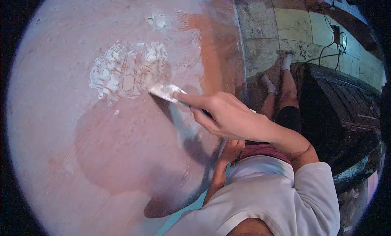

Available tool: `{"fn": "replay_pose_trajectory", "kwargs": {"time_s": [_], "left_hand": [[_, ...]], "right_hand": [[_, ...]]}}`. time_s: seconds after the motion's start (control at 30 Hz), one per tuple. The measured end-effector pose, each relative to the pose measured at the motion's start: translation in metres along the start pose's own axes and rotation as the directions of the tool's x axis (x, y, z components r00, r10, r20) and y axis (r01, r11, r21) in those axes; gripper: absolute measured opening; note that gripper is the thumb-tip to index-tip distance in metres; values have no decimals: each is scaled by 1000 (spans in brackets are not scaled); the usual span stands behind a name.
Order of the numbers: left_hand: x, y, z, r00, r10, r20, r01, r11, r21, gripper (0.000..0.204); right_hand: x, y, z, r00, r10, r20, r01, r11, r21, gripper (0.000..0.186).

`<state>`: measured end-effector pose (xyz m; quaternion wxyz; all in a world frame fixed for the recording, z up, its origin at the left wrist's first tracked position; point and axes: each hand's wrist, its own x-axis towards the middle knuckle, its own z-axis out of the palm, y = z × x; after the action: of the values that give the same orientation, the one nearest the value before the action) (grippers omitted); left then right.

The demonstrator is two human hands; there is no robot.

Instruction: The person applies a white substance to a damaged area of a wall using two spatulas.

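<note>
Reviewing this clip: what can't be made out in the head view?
Head view:
Scraper: handle mostly hidden inside the right hand.
Left hand: partly behind that right hand; whether it holds anything is unclear.
Dark panelled object: far side cut off by the round image edge.

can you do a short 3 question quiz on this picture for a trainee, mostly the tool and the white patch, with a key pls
1. What tool does the person's right grip hold?
2. True or false: the orange-brown strip lies to the right of the white patch in the picture.
3. Where is the left grip?
A) on the white patch
B) near the waist
C) on the orange-brown strip

Key:
1. A scraper
2. True
3. B
</note>
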<state>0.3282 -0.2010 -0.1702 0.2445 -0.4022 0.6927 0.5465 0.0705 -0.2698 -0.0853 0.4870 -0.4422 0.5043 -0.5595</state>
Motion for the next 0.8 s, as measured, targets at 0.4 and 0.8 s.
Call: {"fn": "replay_pose_trajectory", "kwargs": {"time_s": [0.4, 0.8], "left_hand": [[0, -1, -3, 857, 493, -149, -331, 749, 575, 35], [12, 2, 1, 954, -278, 113, 300, 898, -323, 29]], "right_hand": [[9, -8, -11, 992, -97, -78, 93, 994, -53, 40], [70, 89, -27, 959, 154, -240, 49, 741, 670, 37]]}}
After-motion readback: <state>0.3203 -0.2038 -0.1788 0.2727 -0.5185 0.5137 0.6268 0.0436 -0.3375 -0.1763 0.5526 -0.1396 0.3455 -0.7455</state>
